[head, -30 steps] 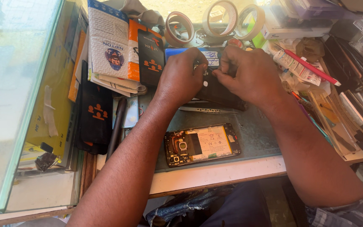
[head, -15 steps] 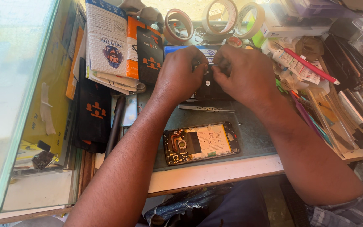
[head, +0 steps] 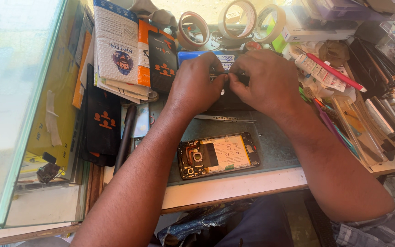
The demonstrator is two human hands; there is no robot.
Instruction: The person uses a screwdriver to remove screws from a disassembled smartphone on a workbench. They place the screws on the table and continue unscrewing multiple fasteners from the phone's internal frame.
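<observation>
- Illumination: strong daylight entering from the top of the frame, behind the tape rolls (head: 234, 23); that strip is overexposed.
- Glare: the glass panel (head: 10, 91) at left is washed pale with reflections.
- Shadows: soft, falling toward the viewer beneath the left hand (head: 197, 87) and right hand (head: 266, 82).
- Focus: the opened phone (head: 218, 155) is sharp; no motion blur visible.
- Distortion: wide-angle stretching at the corners; the counter (head: 234, 187) edge tilts.
</observation>
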